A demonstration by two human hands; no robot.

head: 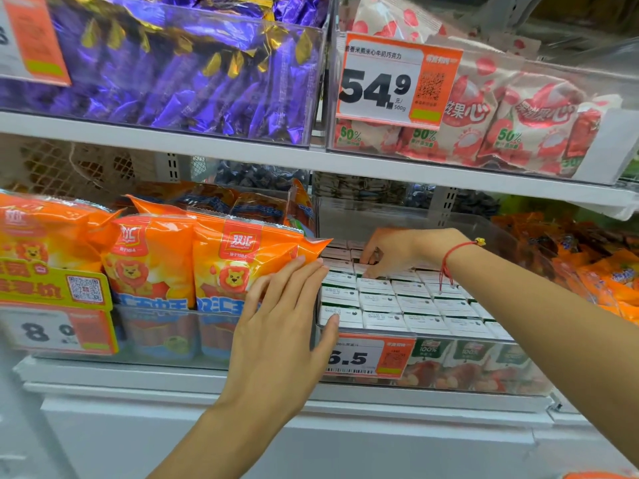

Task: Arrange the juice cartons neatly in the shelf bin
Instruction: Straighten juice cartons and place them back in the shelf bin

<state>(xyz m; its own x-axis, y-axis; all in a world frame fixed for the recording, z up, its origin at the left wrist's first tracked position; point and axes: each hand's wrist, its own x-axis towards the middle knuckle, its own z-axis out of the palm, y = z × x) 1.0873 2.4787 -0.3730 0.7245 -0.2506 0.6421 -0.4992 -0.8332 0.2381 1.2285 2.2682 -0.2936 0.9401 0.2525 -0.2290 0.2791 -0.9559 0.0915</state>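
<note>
Several small juice cartons (411,305) with white tops stand in tight rows inside a clear shelf bin (460,369) on the lower shelf. My right hand (390,252) reaches deep into the bin, its fingers curled down onto a carton in the back rows. My left hand (287,316) lies flat with straight fingers against the bin's left wall, thumb touching the front left carton top. The back of the bin beyond my right hand looks bare.
Orange sausage packs (193,261) fill the bin to the left, touching my left fingers. A 6.5 price tag (366,357) hangs on the juice bin's front. Above, a shelf (242,152) holds purple candy and lychee snack bins. Orange snack bags (594,271) sit at right.
</note>
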